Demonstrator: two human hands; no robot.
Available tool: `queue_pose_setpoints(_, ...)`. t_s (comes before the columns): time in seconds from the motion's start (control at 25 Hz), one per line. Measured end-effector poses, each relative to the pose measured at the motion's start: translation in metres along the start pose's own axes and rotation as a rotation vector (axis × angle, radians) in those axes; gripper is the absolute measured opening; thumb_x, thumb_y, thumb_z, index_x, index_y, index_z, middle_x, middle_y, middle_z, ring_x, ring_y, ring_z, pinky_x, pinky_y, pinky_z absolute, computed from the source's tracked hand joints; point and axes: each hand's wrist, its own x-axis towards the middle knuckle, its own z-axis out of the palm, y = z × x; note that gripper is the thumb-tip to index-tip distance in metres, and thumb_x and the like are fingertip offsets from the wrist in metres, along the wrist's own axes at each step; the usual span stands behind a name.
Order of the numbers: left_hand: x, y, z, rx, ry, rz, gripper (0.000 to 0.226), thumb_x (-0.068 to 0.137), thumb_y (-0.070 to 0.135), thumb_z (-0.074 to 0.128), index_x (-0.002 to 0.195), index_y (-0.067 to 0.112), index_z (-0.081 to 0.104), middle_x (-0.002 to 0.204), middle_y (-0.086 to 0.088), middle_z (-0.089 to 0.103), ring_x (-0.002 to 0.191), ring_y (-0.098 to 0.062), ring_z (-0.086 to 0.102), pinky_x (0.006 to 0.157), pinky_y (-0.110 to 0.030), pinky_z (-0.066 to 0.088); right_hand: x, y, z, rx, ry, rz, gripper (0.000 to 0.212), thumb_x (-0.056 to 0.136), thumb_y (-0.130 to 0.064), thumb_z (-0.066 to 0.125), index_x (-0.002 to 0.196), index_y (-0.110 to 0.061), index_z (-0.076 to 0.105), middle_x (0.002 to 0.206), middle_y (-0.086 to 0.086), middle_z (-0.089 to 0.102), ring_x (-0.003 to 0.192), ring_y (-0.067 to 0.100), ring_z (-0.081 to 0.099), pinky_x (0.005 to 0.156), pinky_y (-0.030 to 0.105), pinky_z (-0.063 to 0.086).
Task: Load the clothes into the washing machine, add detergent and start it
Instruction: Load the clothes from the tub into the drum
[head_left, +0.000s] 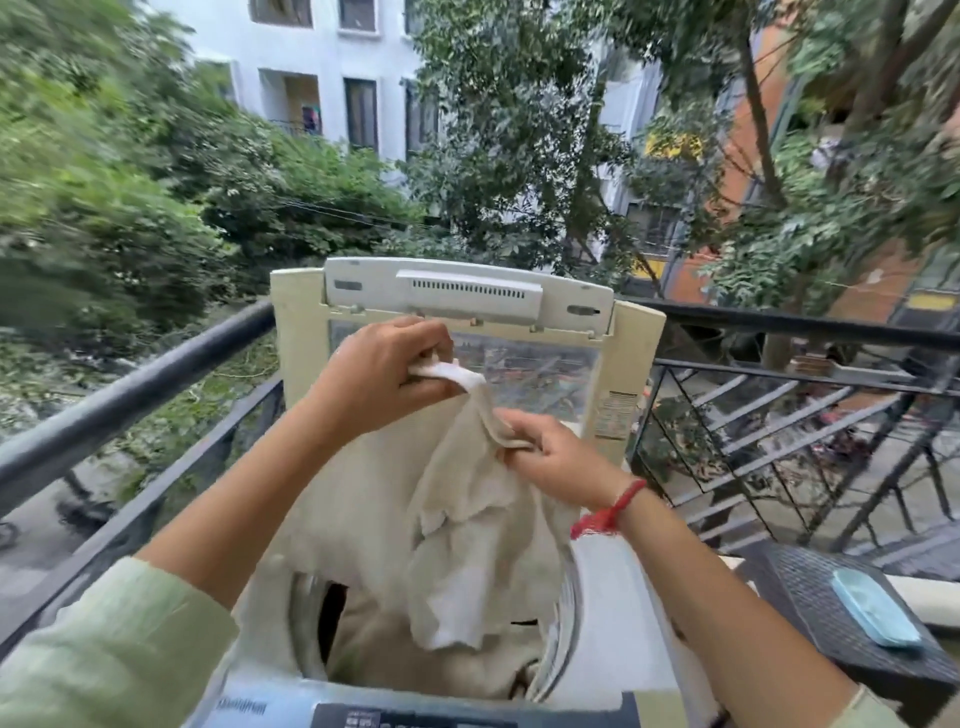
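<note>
A top-loading washing machine (613, 670) stands in front of me with its lid (467, 301) raised upright. A cream-coloured cloth (467, 530) hangs over the open drum (563, 618). My left hand (374, 374) grips the cloth's white upper edge. My right hand (556, 457), with a red thread on the wrist, pinches a fold of the same cloth just below. More pale fabric (374, 644) lies inside the drum. The control panel (415, 717) shows at the bottom edge.
A black metal balcony railing (156, 364) runs behind and on both sides of the machine. At the right stands a dark wicker surface (810, 587) with a light-blue flat box (872, 613) on it. Trees and buildings lie beyond.
</note>
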Motion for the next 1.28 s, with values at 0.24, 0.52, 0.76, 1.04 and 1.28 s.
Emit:
queue_pose_setpoints(0.24, -0.049, -0.055, 0.045, 0.092, -0.670, -0.314, 0.034, 0.066, 0.039, 0.081, 0.091, 0.022, 0.065, 0.084, 0.005, 0.064, 0.080, -0.016, 0.059, 0.067, -0.028, 0.045, 0.009, 0.013, -0.028, -0.288, 0.250, 0.125, 0.013, 0.073, -0.022, 0.054, 0.071, -0.009, 0.054, 0.066, 0.007, 0.054, 0.067, 0.023, 0.052, 0.065, 0.044, 0.045)
queue_pose_setpoints(0.52, -0.091, -0.104, 0.087, -0.202, -0.241, -0.748, 0.008, 0.093, 0.011, 0.051, 0.087, 0.007, 0.056, 0.086, -0.010, 0.059, 0.085, -0.022, 0.055, 0.072, -0.035, 0.040, -0.027, 0.062, -0.028, -0.593, 0.489, 0.201, 0.039, 0.089, -0.043, 0.055, 0.055, -0.023, 0.052, 0.067, -0.006, 0.050, 0.068, 0.016, 0.047, 0.061, 0.030, 0.034)
queue_pose_setpoints(0.76, -0.035, -0.095, 0.090, -0.367, -0.030, -0.866, 0.009, 0.093, 0.017, 0.040, 0.091, 0.010, 0.044, 0.079, 0.000, 0.046, 0.072, -0.016, 0.041, 0.063, -0.034, 0.033, -0.008, 0.103, -0.016, -0.256, 0.339, 0.495, 0.017, 0.088, 0.000, 0.048, 0.087, -0.003, 0.064, 0.072, 0.006, 0.058, 0.071, 0.018, 0.052, 0.061, 0.027, 0.036)
queue_pose_setpoints(1.04, -0.085, -0.081, 0.108, -0.088, -0.087, -0.568, 0.023, 0.082, 0.002, 0.058, 0.104, 0.003, 0.051, 0.091, -0.008, 0.056, 0.081, -0.026, 0.052, 0.068, -0.030, 0.038, -0.031, 0.115, 0.034, -0.189, 0.651, 0.210, 0.029, 0.087, 0.002, 0.041, 0.106, -0.010, 0.058, 0.085, -0.007, 0.059, 0.071, 0.005, 0.052, 0.061, 0.019, 0.035)
queue_pose_setpoints(1.28, -0.174, -0.055, 0.142, 0.066, -1.734, -0.442, 0.043, 0.079, 0.043, 0.068, 0.107, 0.010, 0.061, 0.091, -0.003, 0.059, 0.085, -0.027, 0.057, 0.077, -0.037, 0.047, -0.056, 0.148, 0.096, -0.312, -0.820, 0.587, 0.031, 0.089, -0.036, 0.055, 0.092, -0.007, 0.063, 0.080, 0.003, 0.062, 0.075, 0.012, 0.053, 0.072, 0.028, 0.041)
